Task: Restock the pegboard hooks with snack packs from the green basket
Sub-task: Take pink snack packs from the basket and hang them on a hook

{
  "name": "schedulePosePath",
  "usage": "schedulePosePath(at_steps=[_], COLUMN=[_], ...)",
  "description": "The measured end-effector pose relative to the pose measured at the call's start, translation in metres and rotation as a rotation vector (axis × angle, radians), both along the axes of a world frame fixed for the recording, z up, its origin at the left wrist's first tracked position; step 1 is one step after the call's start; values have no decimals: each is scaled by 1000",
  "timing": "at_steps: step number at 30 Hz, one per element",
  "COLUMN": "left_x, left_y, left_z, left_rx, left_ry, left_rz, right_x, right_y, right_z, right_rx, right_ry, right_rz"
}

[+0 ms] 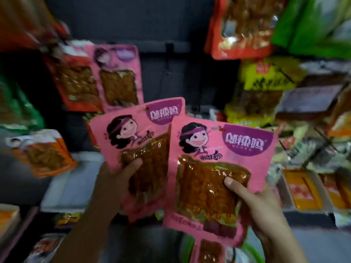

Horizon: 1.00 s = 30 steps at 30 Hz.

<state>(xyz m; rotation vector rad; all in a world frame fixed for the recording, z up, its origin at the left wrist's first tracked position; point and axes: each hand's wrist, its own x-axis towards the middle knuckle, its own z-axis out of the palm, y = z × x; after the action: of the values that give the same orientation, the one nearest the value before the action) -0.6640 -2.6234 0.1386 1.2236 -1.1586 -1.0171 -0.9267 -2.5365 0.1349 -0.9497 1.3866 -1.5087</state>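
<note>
Two flat pink plastic snack packs with a cartoon girl face you before the dark pegboard (182, 76), your left hand (114, 179) gripping the rear pack (136, 133), your right hand (260, 204) pinching the front pack (218, 168).

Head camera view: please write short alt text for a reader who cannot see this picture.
A person holds up two pink snack packs, the left hand gripping the rear pack and the right hand gripping the front pack, which overlaps it. Behind them, a matching pink pack hangs on a dark display wall among blurred colourful snack bags.
</note>
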Motion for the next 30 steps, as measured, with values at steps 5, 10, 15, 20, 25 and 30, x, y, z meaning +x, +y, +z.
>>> schedulePosePath(at_steps=[5, 10, 15, 20, 25, 30], left_x=[78, 128, 150, 165, 167, 164], left_y=[-31, -69, -103, -134, -151, -152], left_z=[47, 76, 91, 85, 89, 96], left_rx=[-180, -177, -115, 42, 140, -184], left_ry=[130, 252, 194, 213, 351, 238], left_rz=[125, 18, -132, -242, -293, -222], right_x=[67, 134, 175, 191, 195, 196], right_y=[-51, -103, -148, -174, -178, -183], right_z=[41, 73, 90, 83, 83, 85], right_rx=[-50, -126, -181, -153, -139, -218], right_ry=[73, 154, 227, 161, 150, 271], right_rz=[159, 167, 145, 167, 174, 158])
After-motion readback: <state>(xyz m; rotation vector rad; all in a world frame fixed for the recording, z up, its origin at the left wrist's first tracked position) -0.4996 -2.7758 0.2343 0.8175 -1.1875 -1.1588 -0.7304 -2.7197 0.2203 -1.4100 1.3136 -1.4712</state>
